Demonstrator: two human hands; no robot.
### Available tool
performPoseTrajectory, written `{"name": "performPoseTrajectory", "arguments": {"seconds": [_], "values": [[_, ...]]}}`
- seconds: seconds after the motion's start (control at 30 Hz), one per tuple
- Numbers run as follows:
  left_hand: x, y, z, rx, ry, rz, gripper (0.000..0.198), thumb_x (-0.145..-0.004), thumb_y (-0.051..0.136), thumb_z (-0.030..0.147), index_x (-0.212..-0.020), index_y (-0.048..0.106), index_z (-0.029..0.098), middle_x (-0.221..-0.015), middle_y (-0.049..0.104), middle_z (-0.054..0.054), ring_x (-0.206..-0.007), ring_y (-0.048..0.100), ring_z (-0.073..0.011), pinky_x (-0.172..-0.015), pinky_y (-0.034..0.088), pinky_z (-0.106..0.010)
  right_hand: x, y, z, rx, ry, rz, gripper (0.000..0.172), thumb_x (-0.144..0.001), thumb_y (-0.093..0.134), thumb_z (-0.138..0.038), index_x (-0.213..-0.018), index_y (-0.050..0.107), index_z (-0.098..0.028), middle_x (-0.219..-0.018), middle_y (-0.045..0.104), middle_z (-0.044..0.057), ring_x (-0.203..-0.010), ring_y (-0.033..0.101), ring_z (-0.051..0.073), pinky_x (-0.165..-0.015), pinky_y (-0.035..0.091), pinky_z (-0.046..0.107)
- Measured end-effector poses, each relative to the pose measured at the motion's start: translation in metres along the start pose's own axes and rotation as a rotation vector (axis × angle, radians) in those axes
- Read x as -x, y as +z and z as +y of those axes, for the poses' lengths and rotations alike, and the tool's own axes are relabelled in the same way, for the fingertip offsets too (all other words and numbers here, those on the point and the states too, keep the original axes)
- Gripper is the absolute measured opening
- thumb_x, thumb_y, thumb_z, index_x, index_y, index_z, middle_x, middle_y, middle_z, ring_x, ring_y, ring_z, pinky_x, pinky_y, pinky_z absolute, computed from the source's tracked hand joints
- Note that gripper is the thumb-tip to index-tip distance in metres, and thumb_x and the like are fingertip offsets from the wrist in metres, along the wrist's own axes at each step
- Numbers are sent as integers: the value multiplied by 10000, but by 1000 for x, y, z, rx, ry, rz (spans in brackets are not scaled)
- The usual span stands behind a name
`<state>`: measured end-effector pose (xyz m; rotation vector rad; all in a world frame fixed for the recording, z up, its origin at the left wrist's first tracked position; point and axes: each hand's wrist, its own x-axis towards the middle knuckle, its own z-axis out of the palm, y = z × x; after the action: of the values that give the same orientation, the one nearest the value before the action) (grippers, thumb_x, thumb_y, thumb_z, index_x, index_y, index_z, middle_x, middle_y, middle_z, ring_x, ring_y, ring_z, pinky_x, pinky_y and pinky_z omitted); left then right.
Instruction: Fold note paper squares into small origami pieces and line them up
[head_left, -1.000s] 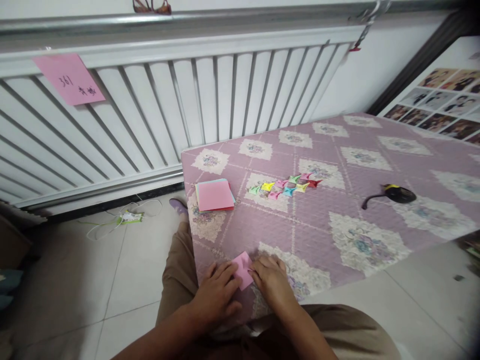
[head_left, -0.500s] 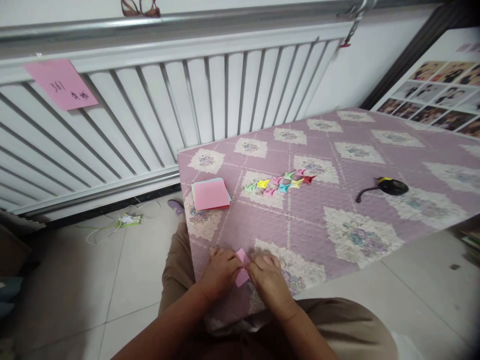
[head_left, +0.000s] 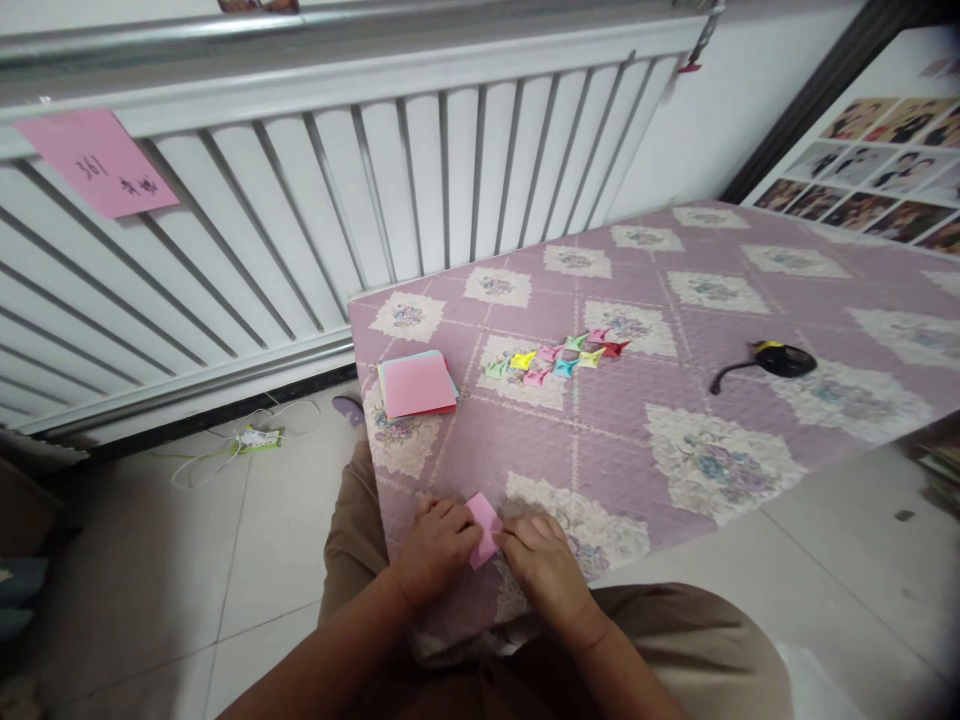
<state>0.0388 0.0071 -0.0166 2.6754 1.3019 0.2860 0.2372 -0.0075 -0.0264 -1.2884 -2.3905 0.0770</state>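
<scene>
A small folded piece of pink paper [head_left: 484, 530] lies near the table's front edge, between my two hands. My left hand [head_left: 441, 545] grips its left side, fingers curled. On its right side, my right hand [head_left: 541, 560] pinches the edge with thumb and fingertips. Farther back at the left lies a stack of coloured paper [head_left: 418, 385], pink sheet on top. Several small folded paper pieces [head_left: 565, 368] in green, yellow, pink, blue and red stand in two slanting rows to the right of the stack.
The table [head_left: 525, 440] has a purple flowered cloth. A black object [head_left: 784, 360] with a thin curved arm lies at the right. A white radiator [head_left: 420, 180] runs behind. Left on the floor is a power strip [head_left: 257, 440] with cables.
The camera view has shifted slightly. More of the pink paper shows between my hands, looking wider and flatter than before. Both hands still hold its sides.
</scene>
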Motion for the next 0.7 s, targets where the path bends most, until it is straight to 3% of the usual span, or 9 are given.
{"name": "performPoseTrajectory", "arguments": {"seconds": [0.23,0.4,0.7], "values": [[4,0,-5,-19,69,19,102,-933,507,242,-970,602,245,-931,594,5,-896,506,-176,-839,299,-364,-3,-3,0,36,-85,-9,106,-896,557,-202,-952,643,-226,-887,646,14,-855,514,168,-854,347,330],[6,-1,-2,-16,42,29,150,-919,504,207,-1013,609,255,-955,601,-7,-899,519,-172,-813,311,-350,-2,0,2,18,-94,-20,99,-893,559,-195,-949,639,-216,-885,645,11,-855,513,173,-873,343,339],[9,1,2,52,-10,37,158,-891,531,354,-995,601,259,-1002,598,-13,-949,511,-191,-838,289,-361,2,3,4,-39,-68,-55,165,-865,596,-188,-1022,630,-221,-928,647,14,-882,515,187,-906,356,367]]}}
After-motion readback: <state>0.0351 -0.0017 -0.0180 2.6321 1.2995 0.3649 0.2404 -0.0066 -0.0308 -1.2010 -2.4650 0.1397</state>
